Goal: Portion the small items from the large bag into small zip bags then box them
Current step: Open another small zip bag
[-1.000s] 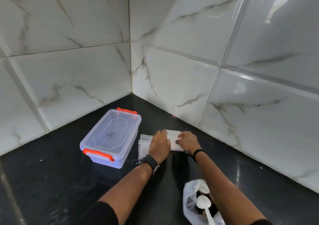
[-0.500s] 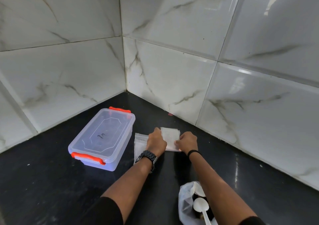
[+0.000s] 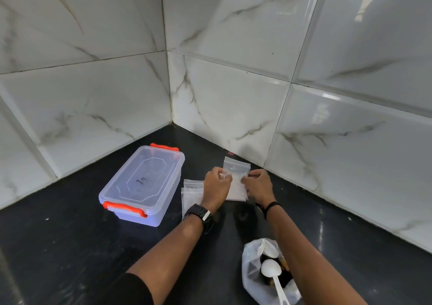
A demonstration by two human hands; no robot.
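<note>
Item: small zip bag (image 3: 236, 176), raised just beyond the spare-bag stack (image 3: 192, 193), pinched at opposite edges by left hand (image 3: 216, 188) and right hand (image 3: 258, 185) fingers; risk: slick film slipping, mouth staying sealed, delaying scooping from large bag (image 3: 261, 281).

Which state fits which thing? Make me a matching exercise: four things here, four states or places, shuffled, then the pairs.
Things:
1. storage box
2. small zip bag
3. white spoon
4. stack of zip bags

States:
A. stands in the large bag
B. pinched by left hand and right hand
C. lid on, orange latches
D. lies flat beside the box

Pairs: 1-C, 2-B, 3-A, 4-D
</note>
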